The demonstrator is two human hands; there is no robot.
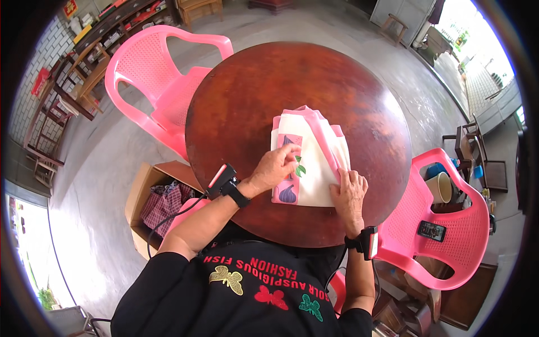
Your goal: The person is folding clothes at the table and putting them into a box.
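Note:
A folded white cloth garment [313,168] with pink trim lies on a round dark-red wooden table [261,92]. A pink printed strip with purple figs and green leaves runs down its left part. My left hand [276,166] is over this strip, its fingers loosely bent and apart with nothing seen in them. Whether its underside touches the cloth is hidden. At the garment's right edge my right hand [350,193] has its thumb on the white cloth and its fingers by the pink trim, holding the edge. Black straps with small devices circle both wrists.
Pink plastic chairs stand at the table's far left [147,76] and right [457,236]; a phone [431,231] lies on the right one. An open cardboard box [141,181] left of me contains checked cloth [166,206]. A cable [162,225] hangs from my left wrist device.

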